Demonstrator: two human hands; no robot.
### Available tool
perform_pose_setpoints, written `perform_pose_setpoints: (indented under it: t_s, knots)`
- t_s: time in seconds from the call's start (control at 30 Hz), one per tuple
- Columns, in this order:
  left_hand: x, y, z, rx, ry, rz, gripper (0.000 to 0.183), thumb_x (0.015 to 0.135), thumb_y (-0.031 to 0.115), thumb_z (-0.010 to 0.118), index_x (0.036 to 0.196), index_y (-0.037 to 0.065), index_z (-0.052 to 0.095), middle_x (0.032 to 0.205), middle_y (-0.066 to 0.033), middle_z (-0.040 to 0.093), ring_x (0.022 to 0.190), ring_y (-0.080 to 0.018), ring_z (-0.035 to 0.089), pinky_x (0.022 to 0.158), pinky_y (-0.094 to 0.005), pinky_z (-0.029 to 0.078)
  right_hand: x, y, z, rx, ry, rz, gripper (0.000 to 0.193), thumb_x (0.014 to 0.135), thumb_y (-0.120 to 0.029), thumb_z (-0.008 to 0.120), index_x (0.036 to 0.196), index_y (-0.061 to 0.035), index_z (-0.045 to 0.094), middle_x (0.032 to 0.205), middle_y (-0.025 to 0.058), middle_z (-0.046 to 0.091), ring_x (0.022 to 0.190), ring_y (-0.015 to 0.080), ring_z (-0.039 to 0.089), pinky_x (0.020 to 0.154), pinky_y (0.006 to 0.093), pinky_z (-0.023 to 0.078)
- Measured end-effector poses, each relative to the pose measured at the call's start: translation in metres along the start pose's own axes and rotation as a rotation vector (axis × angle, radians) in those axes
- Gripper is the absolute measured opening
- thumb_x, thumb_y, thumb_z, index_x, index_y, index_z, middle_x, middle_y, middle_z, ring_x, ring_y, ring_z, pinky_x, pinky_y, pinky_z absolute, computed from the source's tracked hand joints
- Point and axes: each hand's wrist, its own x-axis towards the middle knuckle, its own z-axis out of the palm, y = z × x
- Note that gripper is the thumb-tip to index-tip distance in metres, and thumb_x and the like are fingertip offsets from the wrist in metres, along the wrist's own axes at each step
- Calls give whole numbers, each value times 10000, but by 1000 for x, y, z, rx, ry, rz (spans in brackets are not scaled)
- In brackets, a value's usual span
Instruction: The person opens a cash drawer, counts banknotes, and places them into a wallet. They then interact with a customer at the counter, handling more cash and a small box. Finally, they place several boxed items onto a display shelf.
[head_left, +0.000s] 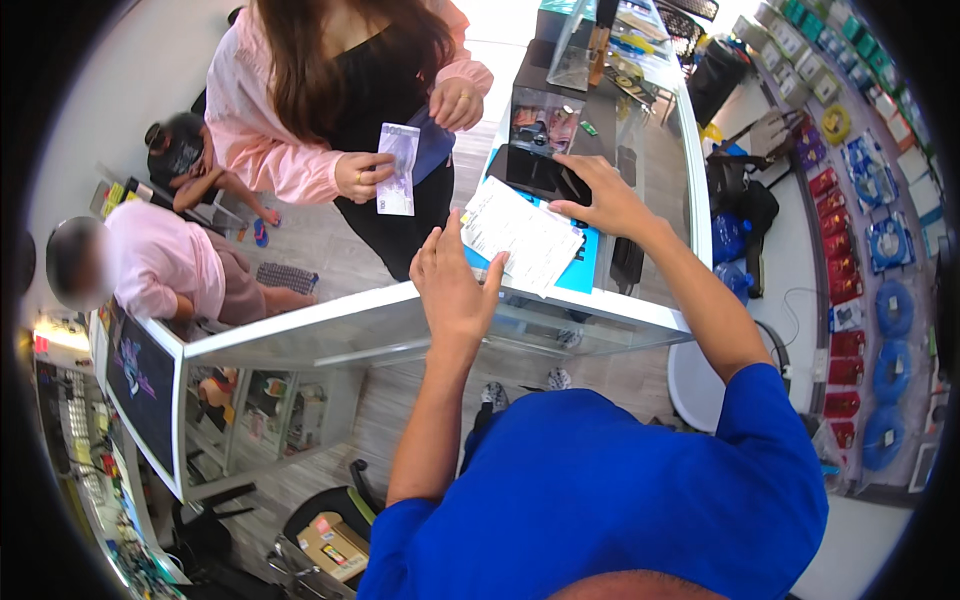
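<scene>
My left hand (pixel 455 290) is open, its spread fingers at the left edge of white printed paper slips (pixel 520 235). The slips lie over a blue folder or sheet (pixel 583 262) on the glass counter. Further right, my right hand (pixel 615 200) has its thumb and fingers around the right end of a black, box-like object (pixel 530 172); its exact kind is unclear. Just beyond it is a clear-topped container (pixel 545 125) with what look like banknotes inside. Across the counter, a person in a pink jacket (pixel 270 130) holds out a purple banknote (pixel 397 170).
The white-framed glass counter (pixel 400 300) bends around in front of me. At left, another person in pink (pixel 165 260) leans by a dark screen (pixel 140 385); someone sits behind. A chair holding a cardboard box (pixel 335 545) is lower left. Packaged goods (pixel 845 260) hang on the right wall.
</scene>
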Motion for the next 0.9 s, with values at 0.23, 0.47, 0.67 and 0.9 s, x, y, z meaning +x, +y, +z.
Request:
perform_pose_setpoints:
  t_s: [0.23, 0.47, 0.67, 0.9]
  knots:
    - [-13, 13, 6, -134, 166, 244, 655, 911, 231, 750, 1465, 12, 477, 1429, -218, 531, 1362, -406, 452, 1155, -500, 311, -12, 24, -24, 34, 126, -84, 655, 957, -483, 679, 1404, -19, 563, 1407, 218, 583, 1325, 387, 507, 1151, 463, 388]
    - [-46, 91, 16, -208, 102, 295, 253, 991, 206, 642, 1153, 13, 668, 1156, -155, 650, 1132, -324, 581, 1033, -438, 414, -54, 100, -73, 327, 259, -67, 297, 994, -319, 663, 1075, -50, 758, 1002, 132, 738, 931, 291, 669, 842, 391, 529]
    - [-5, 217, 72, -277, -5, 239, 267, 958, 168, 676, 1179, 19, 671, 1084, -132, 704, 1045, -299, 638, 964, -410, 476, -121, 166, -112, 696, 376, -147, 258, 1016, -230, 647, 1092, -9, 755, 994, 105, 763, 859, 150, 700, 784, 294, 558]
    - [179, 343, 208, -200, -247, 297, 624, 1027, 474, 576, 1454, 22, 527, 1470, -206, 554, 1402, -334, 497, 1168, -402, 358, -246, 232, -118, 1271, 221, 313, 324, 1070, -251, 578, 1120, 35, 721, 974, 100, 741, 877, 135, 667, 822, 295, 546]
